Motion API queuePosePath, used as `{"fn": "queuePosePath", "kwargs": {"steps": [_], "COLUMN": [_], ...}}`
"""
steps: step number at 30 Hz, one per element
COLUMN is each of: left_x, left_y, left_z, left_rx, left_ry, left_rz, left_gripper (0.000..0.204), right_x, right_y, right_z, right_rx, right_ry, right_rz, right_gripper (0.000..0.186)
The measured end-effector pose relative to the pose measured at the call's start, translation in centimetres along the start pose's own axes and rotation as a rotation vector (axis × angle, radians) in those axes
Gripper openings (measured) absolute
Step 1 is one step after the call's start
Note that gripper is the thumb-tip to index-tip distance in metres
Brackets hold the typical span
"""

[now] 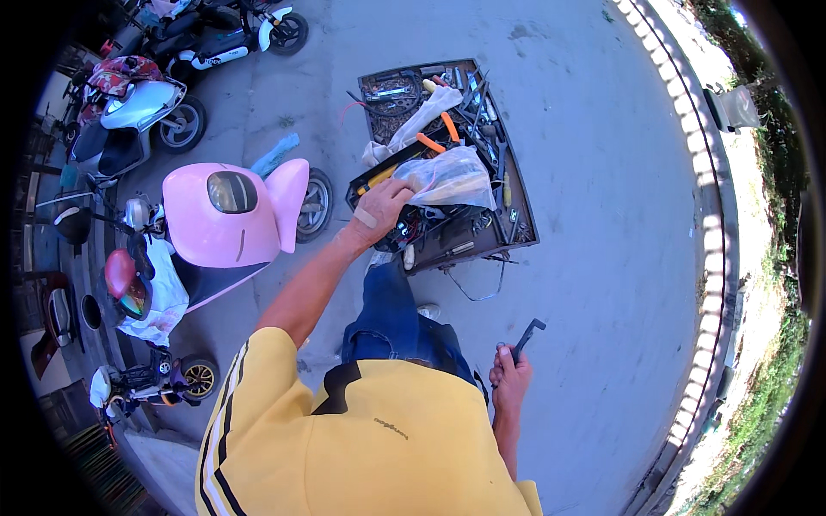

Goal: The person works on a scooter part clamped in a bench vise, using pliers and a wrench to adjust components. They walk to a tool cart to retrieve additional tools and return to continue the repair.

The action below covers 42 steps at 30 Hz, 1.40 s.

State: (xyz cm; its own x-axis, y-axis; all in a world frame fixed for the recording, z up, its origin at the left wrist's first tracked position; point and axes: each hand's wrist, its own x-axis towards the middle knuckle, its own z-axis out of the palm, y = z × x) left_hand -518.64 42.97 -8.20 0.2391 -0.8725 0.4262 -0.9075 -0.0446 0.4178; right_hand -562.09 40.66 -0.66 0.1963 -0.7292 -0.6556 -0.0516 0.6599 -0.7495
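My left hand [385,205], with a beige plaster on its back, reaches over a wooden tray [523,206] full of tools. Its fingers are closed at the left end of a clear plastic bag [456,172], seemingly pinching its edge. Pliers with orange handles [449,127] lie just beyond the bag, and a whitish cloth or bag [422,120] stretches beside them. Under the left hand sits a dark tangle of wires and parts [404,230]. My right hand [511,373] hangs low to the right, away from the tray, wrapped around a dark metal tool with a hooked end [527,337].
A pink-bodied scooter [206,236] stands close on the left, its wheel near the tray. Further scooters [142,129] line the left side. A wire handle [482,297] sticks out from the tray's near side. On the right runs a kerb [710,215] with plants beyond.
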Motion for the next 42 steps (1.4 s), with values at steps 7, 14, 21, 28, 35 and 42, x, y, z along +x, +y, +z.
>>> {"fn": "queuePosePath", "kwargs": {"steps": [7, 14, 21, 28, 35, 42], "left_x": [1.2, 9.2, 7.2, 8.4, 5.8, 2.1], "left_y": [2.7, -7.7, -11.2, -8.9, -8.3, -7.9], "left_z": [0.9, 0.0, 1.6, 0.4, 0.4, 0.3], "left_rx": [-0.098, -0.305, -0.295, -0.332, -0.248, -0.439], "left_ry": [0.095, 0.074, -0.142, -0.346, -0.177, -0.032], "left_rz": [-0.264, -0.844, -0.779, -0.715, -0.856, -0.906], "left_gripper": [0.016, 0.035, 0.037, 0.049, 0.051, 0.07], "right_x": [1.2, 0.9, 0.7, 0.4, 1.1, 0.2], "right_y": [-2.9, -2.5, -1.4, -2.6, -5.5, -5.4], "right_z": [0.8, 0.8, 1.7, 3.4, 6.3, 6.3], "right_rx": [-0.026, 0.056, 0.141, 0.125, 0.124, 0.238], "right_ry": [-0.098, -0.063, -0.002, -0.058, -0.229, -0.27], "right_rz": [-0.083, -0.094, -0.058, -0.006, -0.024, 0.05], "right_gripper": [0.013, 0.012, 0.013, 0.015, 0.011, 0.011]}}
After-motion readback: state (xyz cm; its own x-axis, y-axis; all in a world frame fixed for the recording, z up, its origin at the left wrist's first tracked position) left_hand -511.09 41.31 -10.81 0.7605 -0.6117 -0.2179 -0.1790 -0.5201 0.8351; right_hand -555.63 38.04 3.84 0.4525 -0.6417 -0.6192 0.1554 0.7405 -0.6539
